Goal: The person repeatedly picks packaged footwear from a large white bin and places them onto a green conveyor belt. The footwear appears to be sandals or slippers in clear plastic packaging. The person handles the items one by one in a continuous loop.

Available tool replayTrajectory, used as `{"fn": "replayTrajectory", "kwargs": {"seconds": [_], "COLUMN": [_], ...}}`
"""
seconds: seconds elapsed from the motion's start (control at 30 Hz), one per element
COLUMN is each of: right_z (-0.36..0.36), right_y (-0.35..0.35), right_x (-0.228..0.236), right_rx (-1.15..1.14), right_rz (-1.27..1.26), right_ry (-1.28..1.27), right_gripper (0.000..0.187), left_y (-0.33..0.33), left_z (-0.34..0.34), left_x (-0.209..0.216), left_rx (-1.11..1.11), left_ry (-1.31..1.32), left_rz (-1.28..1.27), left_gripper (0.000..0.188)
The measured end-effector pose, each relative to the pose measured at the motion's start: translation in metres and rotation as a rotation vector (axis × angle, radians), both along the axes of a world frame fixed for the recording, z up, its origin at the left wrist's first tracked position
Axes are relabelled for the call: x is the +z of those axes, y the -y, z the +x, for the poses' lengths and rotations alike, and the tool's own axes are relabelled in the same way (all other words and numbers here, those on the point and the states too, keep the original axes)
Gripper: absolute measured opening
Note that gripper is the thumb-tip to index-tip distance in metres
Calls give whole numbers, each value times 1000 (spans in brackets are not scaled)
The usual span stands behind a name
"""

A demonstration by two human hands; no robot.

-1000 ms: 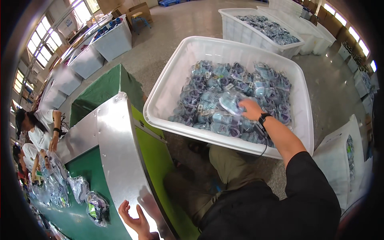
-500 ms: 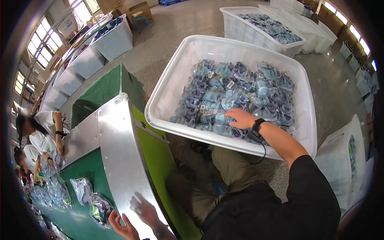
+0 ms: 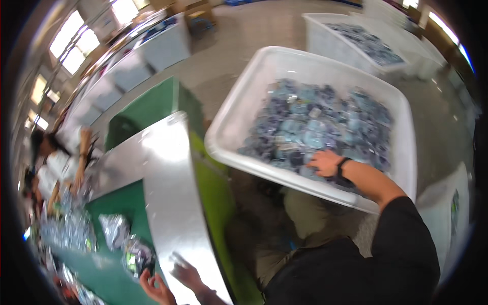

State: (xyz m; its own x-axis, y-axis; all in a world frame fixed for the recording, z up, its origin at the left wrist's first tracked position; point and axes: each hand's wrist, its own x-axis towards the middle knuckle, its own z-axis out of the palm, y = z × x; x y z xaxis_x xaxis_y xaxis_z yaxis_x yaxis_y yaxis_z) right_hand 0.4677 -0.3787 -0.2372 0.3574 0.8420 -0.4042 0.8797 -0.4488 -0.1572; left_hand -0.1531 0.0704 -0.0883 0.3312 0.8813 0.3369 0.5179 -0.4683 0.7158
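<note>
My right hand (image 3: 326,163), a dark band on its wrist, rests over the near part of a large white plastic bin (image 3: 231,109). Its fingers look outstretched on the bagged goods (image 3: 315,129), light blue and purple pieces in clear plastic that look like shoes. Motion blur softens them, and I see nothing held. At the lower left, my left hand (image 3: 158,288) is open with loosely bent fingers, above the metal edge of a green-topped table. Nearest to it lies a clear bag with a dark piece and a green patch (image 3: 137,255), beside another silvery clear bag (image 3: 115,230).
The metal table rim (image 3: 173,168) shows a reflection of my hand. Behind it stands a green-covered block (image 3: 145,107). More white bins (image 3: 165,48) line the left back, with another filled bin (image 3: 330,43) at the back right. Two people (image 3: 56,157) work at the far left.
The whole view has shifted, so the table and bin sit further right and blur. My right hand has slid slightly toward the bin's near rim. My left hand stays near the table edge.
</note>
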Motion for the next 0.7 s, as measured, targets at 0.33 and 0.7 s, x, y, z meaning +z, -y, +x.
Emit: {"fn": "replayTrajectory", "kwargs": {"seconds": [0.33,0.7], "right_z": [-15,-53], "right_y": [51,80], "right_x": [7,47], "right_rx": [-424,-611], "right_rz": [799,817], "right_ry": [-38,-83], "right_gripper": [57,62], "left_y": [-120,-168], "left_z": [-54,-62], "left_x": [-20,-76], "left_rx": [348,549], "left_ry": [-462,457], "left_rz": [474,-628], "left_gripper": [62,85]}}
